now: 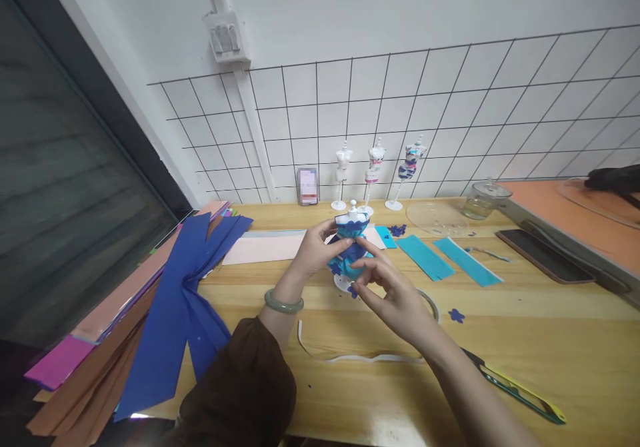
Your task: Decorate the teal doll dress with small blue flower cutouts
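Observation:
A miniature mannequin (353, 210) on a white round base stands in front of me, wrapped in dark blue and turquoise paper with blue flower shapes on it. My left hand (315, 254) is closed around its left side, the thumb pressed against the front of the paper dress (356, 252). On the right, my right hand (387, 287) reaches toward the dress with its index finger close to the front. Lower down, its thumb and a finger pinch a small dark blue flower (353, 292).
Blue crepe paper (170, 314) and folded coloured sheets (110, 300) lie at left. Turquoise strips (426, 258), a loose blue flower (456, 316), yellow-green scissors (520, 390) and a dark phone (545, 255) are at right. Behind stand several small mannequins (343, 164) and a glass jar (483, 200).

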`<action>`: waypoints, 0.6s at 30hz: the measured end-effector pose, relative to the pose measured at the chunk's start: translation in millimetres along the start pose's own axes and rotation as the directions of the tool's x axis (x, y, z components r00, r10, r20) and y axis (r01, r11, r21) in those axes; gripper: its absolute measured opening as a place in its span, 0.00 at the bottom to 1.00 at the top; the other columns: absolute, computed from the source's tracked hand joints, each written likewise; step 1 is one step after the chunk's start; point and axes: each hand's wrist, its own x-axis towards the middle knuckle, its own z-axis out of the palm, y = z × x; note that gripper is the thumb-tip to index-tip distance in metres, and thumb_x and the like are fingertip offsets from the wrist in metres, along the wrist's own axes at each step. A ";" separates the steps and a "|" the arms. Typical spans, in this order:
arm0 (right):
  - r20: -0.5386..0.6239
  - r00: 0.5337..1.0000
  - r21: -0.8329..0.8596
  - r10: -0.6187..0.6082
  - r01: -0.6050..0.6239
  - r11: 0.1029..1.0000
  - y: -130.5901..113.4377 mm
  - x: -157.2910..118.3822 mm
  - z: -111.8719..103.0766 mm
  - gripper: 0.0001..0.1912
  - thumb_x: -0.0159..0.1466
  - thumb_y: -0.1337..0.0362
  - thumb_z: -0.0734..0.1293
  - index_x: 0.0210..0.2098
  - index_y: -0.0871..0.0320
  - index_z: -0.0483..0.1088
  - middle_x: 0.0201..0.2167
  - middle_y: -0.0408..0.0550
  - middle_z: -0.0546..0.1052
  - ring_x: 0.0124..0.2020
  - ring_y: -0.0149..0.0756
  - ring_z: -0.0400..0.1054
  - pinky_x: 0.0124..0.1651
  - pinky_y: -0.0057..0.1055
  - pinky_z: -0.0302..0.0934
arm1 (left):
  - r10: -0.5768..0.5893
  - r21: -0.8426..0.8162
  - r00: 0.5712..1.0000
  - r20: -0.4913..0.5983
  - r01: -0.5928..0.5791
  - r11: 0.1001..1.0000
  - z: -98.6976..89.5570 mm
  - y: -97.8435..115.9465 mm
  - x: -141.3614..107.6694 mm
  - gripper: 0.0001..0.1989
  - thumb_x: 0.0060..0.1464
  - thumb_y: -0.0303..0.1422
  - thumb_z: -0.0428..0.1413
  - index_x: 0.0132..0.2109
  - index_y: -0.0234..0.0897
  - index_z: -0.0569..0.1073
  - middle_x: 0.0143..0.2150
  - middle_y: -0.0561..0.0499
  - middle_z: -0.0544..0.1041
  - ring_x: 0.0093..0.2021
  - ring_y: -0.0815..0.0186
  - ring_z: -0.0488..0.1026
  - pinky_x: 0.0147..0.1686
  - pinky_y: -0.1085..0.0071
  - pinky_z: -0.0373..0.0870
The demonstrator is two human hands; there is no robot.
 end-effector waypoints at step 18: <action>-0.105 0.989 0.079 0.104 -0.096 0.992 3.9 -3.7 9.1 0.10 0.60 0.60 0.65 0.41 0.52 0.67 0.31 0.49 0.75 0.36 0.40 0.72 0.48 0.43 0.61 | 0.007 0.048 0.996 -0.091 -0.003 0.999 7.3 -6.9 -0.6 0.14 0.46 0.31 0.59 0.43 0.34 0.73 0.41 0.47 0.76 0.44 0.62 0.70 0.46 0.66 0.65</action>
